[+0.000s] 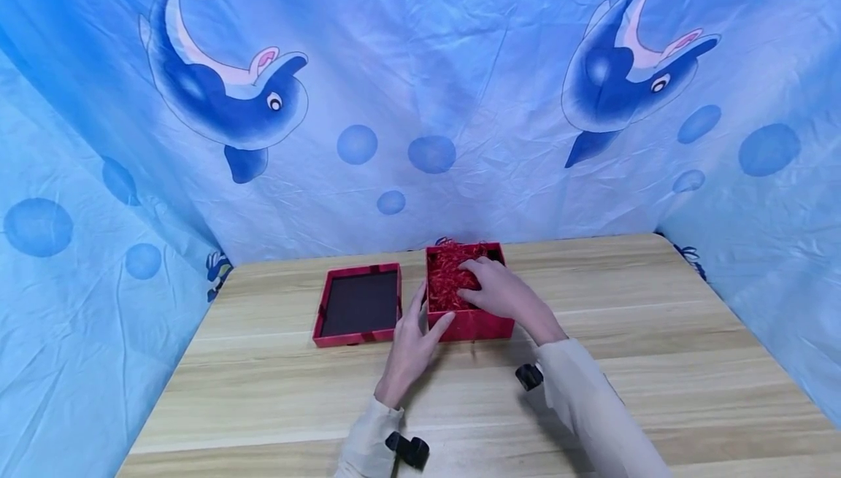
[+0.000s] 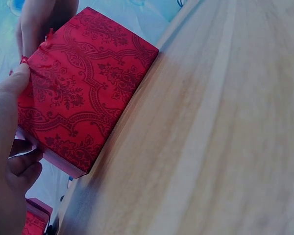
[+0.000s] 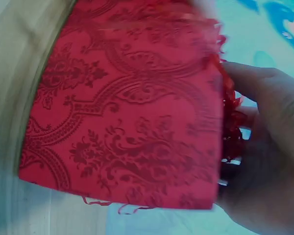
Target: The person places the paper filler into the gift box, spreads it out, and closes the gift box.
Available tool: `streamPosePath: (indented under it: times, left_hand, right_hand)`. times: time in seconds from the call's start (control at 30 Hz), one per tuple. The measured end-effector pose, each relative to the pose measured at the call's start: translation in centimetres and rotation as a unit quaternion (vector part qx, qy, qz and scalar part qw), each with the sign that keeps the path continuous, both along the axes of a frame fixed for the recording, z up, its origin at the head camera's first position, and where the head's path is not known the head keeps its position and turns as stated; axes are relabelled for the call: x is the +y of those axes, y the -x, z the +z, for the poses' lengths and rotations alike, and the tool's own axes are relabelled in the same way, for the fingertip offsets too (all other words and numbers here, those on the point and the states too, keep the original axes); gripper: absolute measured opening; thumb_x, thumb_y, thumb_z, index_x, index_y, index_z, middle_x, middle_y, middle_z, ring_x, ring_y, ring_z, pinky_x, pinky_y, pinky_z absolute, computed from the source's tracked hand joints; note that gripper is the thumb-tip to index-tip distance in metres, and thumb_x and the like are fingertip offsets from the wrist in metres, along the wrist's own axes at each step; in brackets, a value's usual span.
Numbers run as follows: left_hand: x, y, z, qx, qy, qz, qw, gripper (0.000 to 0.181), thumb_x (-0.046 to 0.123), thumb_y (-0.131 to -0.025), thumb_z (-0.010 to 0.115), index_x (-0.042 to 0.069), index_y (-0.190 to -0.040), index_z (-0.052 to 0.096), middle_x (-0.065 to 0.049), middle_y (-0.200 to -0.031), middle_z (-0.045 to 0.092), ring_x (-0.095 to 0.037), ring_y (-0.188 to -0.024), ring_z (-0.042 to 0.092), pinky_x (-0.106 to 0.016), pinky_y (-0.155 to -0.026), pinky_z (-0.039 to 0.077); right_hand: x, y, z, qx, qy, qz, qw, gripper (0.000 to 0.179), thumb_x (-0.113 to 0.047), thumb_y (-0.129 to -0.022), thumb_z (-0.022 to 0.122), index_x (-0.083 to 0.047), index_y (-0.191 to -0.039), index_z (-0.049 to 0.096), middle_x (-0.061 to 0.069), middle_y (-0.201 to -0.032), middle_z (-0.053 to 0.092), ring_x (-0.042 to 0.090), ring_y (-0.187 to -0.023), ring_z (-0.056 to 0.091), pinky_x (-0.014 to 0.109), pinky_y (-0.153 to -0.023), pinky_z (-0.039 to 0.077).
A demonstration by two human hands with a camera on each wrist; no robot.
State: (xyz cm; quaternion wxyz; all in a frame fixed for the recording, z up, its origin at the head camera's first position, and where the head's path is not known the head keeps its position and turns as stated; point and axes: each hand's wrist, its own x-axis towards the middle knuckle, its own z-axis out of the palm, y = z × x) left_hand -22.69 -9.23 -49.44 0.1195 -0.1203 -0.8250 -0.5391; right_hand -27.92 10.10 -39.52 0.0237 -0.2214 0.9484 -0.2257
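A red patterned box [image 1: 474, 326], lidless and filled with red shredded paper [image 1: 448, 274], stands on the table. My left hand [image 1: 412, 347] holds its near left corner, thumb at the front rim and fingers along the left side. In the left wrist view that thumb [image 2: 20, 78] lies at the top edge, with bent fingers against the side wall. From the right, my right hand [image 1: 499, 288] reaches over the rim into the shreds, thumb and fingers spread apart. Strands poke out beside this hand in the right wrist view, and its fingertips are partly hidden.
The box's lid [image 1: 361, 303] lies left of the box with its black inside facing up. Beneath everything is a wood-grain table [image 1: 263, 390]. A blue dolphin-print curtain [image 1: 420, 84] hangs behind and at both sides. Each wrist wears a black camera [image 1: 414, 452].
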Motion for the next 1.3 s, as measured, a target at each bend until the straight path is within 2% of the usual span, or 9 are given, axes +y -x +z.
streamPosePath:
  times: [0.17, 0.27, 0.4, 0.5, 0.87, 1.0, 1.13, 1.23, 1.3]
  left_hand:
    - [0.0, 0.1, 0.0, 0.001, 0.005, 0.001, 1.0, 0.082, 0.048, -0.1, 0.067, 0.022, -0.166, 0.026, -0.011, -0.163, 0.037, -0.034, -0.138, 0.049, -0.055, -0.111, 0.04]
    - [0.0, 0.0, 0.0, -0.003, 0.002, 0.0, 1.0, 0.082, 0.048, -0.1, 0.068, 0.023, -0.166, 0.026, -0.01, -0.164, 0.036, -0.034, -0.139, 0.048, -0.055, -0.112, 0.039]
    - [0.0, 0.0, -0.1, -0.006, 0.001, 0.001, 1.0, 0.083, 0.049, -0.099, 0.068, 0.023, -0.166, 0.026, -0.009, -0.164, 0.035, -0.033, -0.14, 0.048, -0.055, -0.113, 0.039]
    - [0.0, 0.0, -0.2, -0.004, 0.004, 0.002, 1.0, 0.083, 0.05, -0.099, 0.068, 0.022, -0.166, 0.026, -0.011, -0.164, 0.035, -0.033, -0.14, 0.047, -0.054, -0.113, 0.038]
    - [0.2, -0.1, -0.2, -0.01, -0.001, 0.011, 0.9999, 0.084, 0.052, -0.098, 0.068, 0.023, -0.166, 0.027, -0.007, -0.164, 0.036, -0.033, -0.14, 0.048, -0.054, -0.113, 0.038]
    - [0.1, 0.0, -0.2, -0.01, -0.006, 0.01, 0.9999, 0.086, 0.052, -0.097, 0.069, 0.023, -0.165, 0.028, -0.007, -0.164, 0.036, -0.033, -0.14, 0.047, -0.055, -0.113, 0.038]
    - [0.1, 0.1, -0.2, -0.008, -0.011, 0.005, 0.9999, 0.085, 0.051, -0.097, 0.07, 0.024, -0.166, 0.027, -0.009, -0.164, 0.036, -0.036, -0.14, 0.047, -0.055, -0.111, 0.04]
    - [0.1, 0.0, -0.2, -0.009, -0.016, 0.0, 0.9998, 0.084, 0.049, -0.098, 0.07, 0.024, -0.166, 0.026, -0.008, -0.164, 0.036, -0.036, -0.14, 0.047, -0.055, -0.111, 0.041]
    - [0.1, -0.1, -0.2, -0.01, -0.018, -0.002, 0.9998, 0.085, 0.049, -0.098, 0.07, 0.024, -0.166, 0.026, -0.007, -0.164, 0.036, -0.035, -0.14, 0.047, -0.054, -0.111, 0.04]
  right_hand:
    - [1.3, -2.1, 0.0, 0.088, 0.055, 0.003, 0.9946, 0.047, -0.026, -0.097, 0.075, -0.003, -0.136, 0.064, 0.021, -0.14, 0.058, 0.043, -0.133, 0.048, 0.062, -0.11, 0.038]
    - [1.8, -3.4, -0.7, 0.154, 0.083, 0.023, 0.9844, 0.042, -0.023, -0.095, 0.077, -0.003, -0.13, 0.067, 0.017, -0.13, 0.061, 0.04, -0.122, 0.054, 0.058, -0.103, 0.044]
    - [2.1, -4.9, -2.1, 0.245, 0.085, 0.05, 0.9644, 0.033, -0.022, -0.092, 0.078, -0.004, -0.12, 0.072, 0.012, -0.116, 0.061, 0.033, -0.105, 0.056, 0.049, -0.09, 0.05]
    - [1.9, -5.7, -2.9, 0.268, 0.064, 0.067, 0.9589, 0.03, -0.025, -0.093, 0.076, -0.005, -0.116, 0.073, 0.009, -0.11, 0.061, 0.028, -0.098, 0.056, 0.045, -0.085, 0.049]
    - [0.8, -5.8, -3.5, 0.185, -0.022, 0.08, 0.9792, 0.045, -0.05, -0.1, 0.065, -0.012, -0.124, 0.071, 0.007, -0.115, 0.073, 0.03, -0.109, 0.066, 0.059, -0.099, 0.044]
    - [0.2, -5.0, -3.2, 0.132, -0.051, 0.068, 0.9877, 0.044, -0.055, -0.098, 0.066, -0.015, -0.115, 0.07, 0.003, -0.1, 0.074, 0.021, -0.088, 0.068, 0.048, -0.083, 0.052]
    - [-0.4, -4.6, -2.7, 0.075, -0.068, 0.049, 0.9937, 0.047, -0.06, -0.093, 0.071, -0.015, -0.108, 0.07, -0.004, -0.075, 0.063, 0.012, -0.061, 0.051, 0.033, -0.061, 0.045]
    - [-0.6, -4.6, -2.3, 0.049, -0.068, 0.043, 0.9955, 0.049, -0.059, -0.091, 0.073, -0.014, -0.11, 0.07, -0.005, -0.07, 0.058, 0.012, -0.056, 0.043, 0.03, -0.054, 0.041]
    - [-0.4, -4.9, -2.1, 0.044, -0.06, 0.041, 0.9964, 0.048, -0.057, -0.093, 0.072, -0.013, -0.114, 0.07, -0.003, -0.078, 0.065, 0.013, -0.062, 0.052, 0.032, -0.06, 0.047]
